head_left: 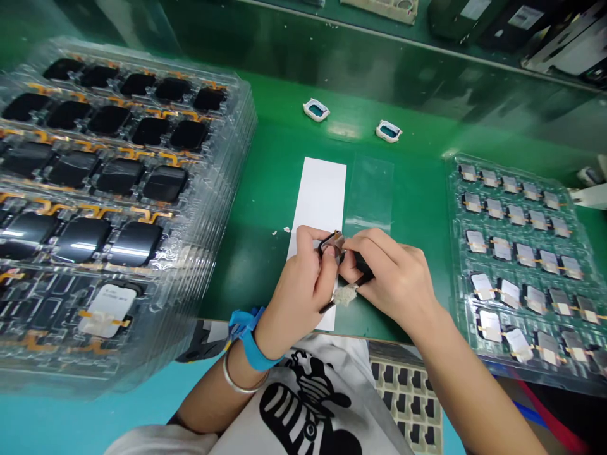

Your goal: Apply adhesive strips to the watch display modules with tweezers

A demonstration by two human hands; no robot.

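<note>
My left hand (300,278) pinches a small dark watch display module (332,242) over the lower part of a white paper strip (320,196). Close against it, the fingers of my right hand (396,268) are closed at the module's right edge. A thin black tool (365,278) runs out from under my right hand, its kind unclear. Near it, below the fingers, is a ragged off-white lump (345,294). My fingers hide part of the module and of the tool.
Stacked clear trays (237,164) with black display modules stand at left. Another clear tray (453,208) with silver-backed modules lies at right. Two white frames (316,110) sit toward the back. A transparent film (372,189) lies beside the paper. White scraps (286,229) lie left.
</note>
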